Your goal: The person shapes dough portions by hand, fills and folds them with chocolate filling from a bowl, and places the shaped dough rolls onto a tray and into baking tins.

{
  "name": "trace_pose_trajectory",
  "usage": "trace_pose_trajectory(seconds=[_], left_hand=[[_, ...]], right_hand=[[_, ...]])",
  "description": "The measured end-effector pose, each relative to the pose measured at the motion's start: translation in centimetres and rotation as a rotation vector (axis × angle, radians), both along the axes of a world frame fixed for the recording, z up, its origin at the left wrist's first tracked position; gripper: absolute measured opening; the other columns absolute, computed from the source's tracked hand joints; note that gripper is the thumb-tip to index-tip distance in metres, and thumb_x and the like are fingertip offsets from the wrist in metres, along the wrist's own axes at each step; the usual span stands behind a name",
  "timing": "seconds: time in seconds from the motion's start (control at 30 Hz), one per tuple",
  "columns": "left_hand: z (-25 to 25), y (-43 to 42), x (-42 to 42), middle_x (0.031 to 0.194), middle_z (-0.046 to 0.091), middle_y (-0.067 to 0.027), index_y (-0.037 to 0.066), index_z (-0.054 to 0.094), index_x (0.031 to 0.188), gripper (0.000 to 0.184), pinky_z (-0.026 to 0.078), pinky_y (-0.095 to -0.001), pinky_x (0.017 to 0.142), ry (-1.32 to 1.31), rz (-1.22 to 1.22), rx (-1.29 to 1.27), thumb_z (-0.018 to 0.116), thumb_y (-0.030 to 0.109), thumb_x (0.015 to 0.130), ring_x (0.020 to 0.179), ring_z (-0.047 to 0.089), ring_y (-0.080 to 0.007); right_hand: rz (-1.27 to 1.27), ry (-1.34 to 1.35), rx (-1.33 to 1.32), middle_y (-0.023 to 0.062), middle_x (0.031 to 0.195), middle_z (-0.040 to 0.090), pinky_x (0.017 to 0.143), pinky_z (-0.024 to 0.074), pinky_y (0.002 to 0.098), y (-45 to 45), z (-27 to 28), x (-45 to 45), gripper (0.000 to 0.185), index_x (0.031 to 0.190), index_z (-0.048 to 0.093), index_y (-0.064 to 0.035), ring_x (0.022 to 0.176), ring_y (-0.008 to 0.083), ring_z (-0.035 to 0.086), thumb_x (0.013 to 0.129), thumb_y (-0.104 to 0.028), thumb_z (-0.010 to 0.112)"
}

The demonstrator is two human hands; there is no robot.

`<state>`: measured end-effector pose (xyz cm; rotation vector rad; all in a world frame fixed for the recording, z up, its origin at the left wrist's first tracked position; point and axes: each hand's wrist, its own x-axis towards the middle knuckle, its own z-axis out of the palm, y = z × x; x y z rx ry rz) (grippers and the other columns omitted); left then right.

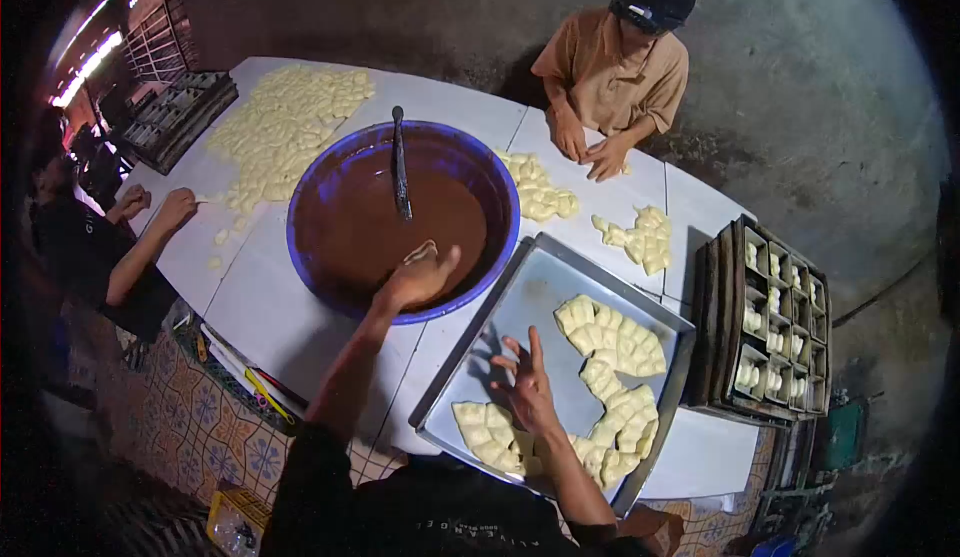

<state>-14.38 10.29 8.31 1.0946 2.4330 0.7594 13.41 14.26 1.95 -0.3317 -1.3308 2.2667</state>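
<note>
Dough pieces beside the spread right grip look soft, light, best cupped underneath; whether the left grip pinches anything, I cannot tell.

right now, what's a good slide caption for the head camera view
Left hand over a blue basin of brown liquid, right hand open above a tray of pale dough pieces.

The left grip hangs over a purple-blue basin, the right grip over a tray of dough.
</note>
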Motion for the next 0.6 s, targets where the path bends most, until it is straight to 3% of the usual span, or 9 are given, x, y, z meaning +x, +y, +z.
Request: trace_pose_trajectory(seconds=[0.03, 0.23, 0.3, 0.37, 0.4, 0.43, 0.5, 0.57, 0.6], left_hand=[[3.2, -0.4, 0.3, 0.122, 0.058, -0.0289, -0.004, 0.064, 0.115, 0.085, 0.031, -0.0471, 0.107, -0.216, -0.101, -0.339, 0.015, 0.063, 0.096, 0.124, 0.048, -0.0422], [3.2, -2.6, 5.5, 0.113, 0.064, -0.0217, -0.001, 0.065, 0.113, 0.092, 0.043, -0.046, 0.096, -0.113, 0.055, 0.081, 0.011, 0.071, 0.092, 0.103, 0.062, -0.038], [0.7, -4.2, 9.0, 0.117, 0.062, -0.0223, -0.007, 0.057, 0.122, 0.098, 0.046, -0.0435, 0.092, -0.724, 0.039, 0.611, 0.012, 0.074, 0.09, 0.098, 0.065, -0.0339], [2.5, -4.8, 12.3, 0.12, 0.059, -0.024, -0.013, 0.048, 0.128, 0.104, 0.046, -0.0408, 0.093, -1.508, 0.084, 0.593, 0.013, 0.076, 0.088, 0.102, 0.062, -0.0281], [-0.3, -4.5, 13.6, 0.118, 0.059, -0.026, -0.014, 0.043, 0.131, 0.105, 0.046, -0.0401, 0.094, -1.277, 0.152, 0.633, 0.013, 0.077, 0.088, 0.106, 0.06, -0.0272], [-1.1, -4.9, 14.3, 0.122, 0.058, -0.0186, -0.005, 0.046, 0.135, 0.082, 0.046, -0.0327, 0.092, -1.35, 0.227, 0.669, 0.022, 0.064, 0.097, 0.097, 0.062, -0.0256], [-1.2, -4.8, 16.3, 0.126, 0.056, -0.0152, 0.002, 0.049, 0.136, 0.063, 0.044, -0.0318, 0.094, -1.126, 0.399, 0.56, 0.035, 0.052, 0.099, 0.103, 0.059, -0.0233], [-1.0, -5.6, 18.0, 0.122, 0.054, -0.0135, 0.003, 0.049, 0.137, 0.044, 0.043, -0.0334, 0.094, -1.307, 0.33, 0.607, 0.055, 0.013, 0.094, 0.113, 0.051, -0.0202], [-1.7, -5.9, 18.3, 0.117, 0.055, -0.0137, 0.0, 0.047, 0.136, 0.046, 0.045, -0.0311, 0.088, -0.974, 0.18, 0.591, 0.054, 0.006, 0.091, 0.106, 0.054, -0.0194]], right_hand=[[-0.002, 0.009, 0.006, 0.007, 0.147, 0.028, 0.086, 0.0483, 0.0396, 0.1, -0.2, 0.0, 0.106, 0.153, 0.006, -0.028, 0.121, 0.0186, 0.046, 0.075, -0.059, 0.071], [-0.159, -0.174, -0.095, 0.0103, 0.139, 0.043, 0.084, 0.0505, 0.0296, -0.4, -0.8, -0.1, 0.072, 0.151, 0.02, -0.0116, 0.111, 0.0197, 0.055, 0.094, -0.034, 0.058], [-0.077, -0.053, -0.414, 0.0131, 0.125, 0.055, 0.082, 0.0517, 0.0287, -0.4, 0.1, -0.6, 0.058, 0.138, 0.04, 0.0026, 0.102, 0.0184, 0.058, 0.094, -0.032, 0.057], [-0.071, -0.178, -0.552, 0.0108, 0.116, 0.059, 0.08, 0.0519, 0.0268, -0.5, -1.9, -0.3, 0.038, 0.118, 0.056, 0.0032, 0.096, 0.0164, 0.059, 0.095, -0.026, 0.059], [-0.149, -0.251, -0.505, 0.0091, 0.112, 0.059, 0.079, 0.0513, 0.0265, -1.0, -2.0, 0.1, 0.029, 0.109, 0.06, 0.0022, 0.094, 0.0152, 0.059, 0.094, -0.023, 0.06], [-0.221, -0.321, -0.456, 0.0073, 0.109, 0.06, 0.078, 0.0507, 0.0261, -1.3, 0.2, -0.3, 0.022, 0.099, 0.063, 0.0012, 0.092, 0.014, 0.058, 0.094, -0.02, 0.061], [-0.316, -0.464, -0.45, 0.0054, 0.108, 0.058, 0.077, 0.0477, 0.0245, -1.9, 0.9, -0.2, 0.016, 0.104, 0.065, 0.0015, 0.089, 0.0128, 0.057, 0.092, -0.009, 0.061], [-0.519, -0.284, 0.456, 0.0076, 0.101, 0.059, 0.068, 0.0449, 0.0239, -3.0, 2.0, 0.1, 0.033, 0.115, 0.062, 0.0034, 0.079, 0.0134, 0.054, 0.084, -0.007, 0.067], [-0.468, -0.437, 0.833, 0.0112, 0.115, 0.052, 0.08, 0.0423, 0.0288, -3.0, 2.7, 1.1, 0.042, 0.123, 0.059, 0.0013, 0.094, 0.0209, 0.049, 0.081, 0.0, 0.064]])
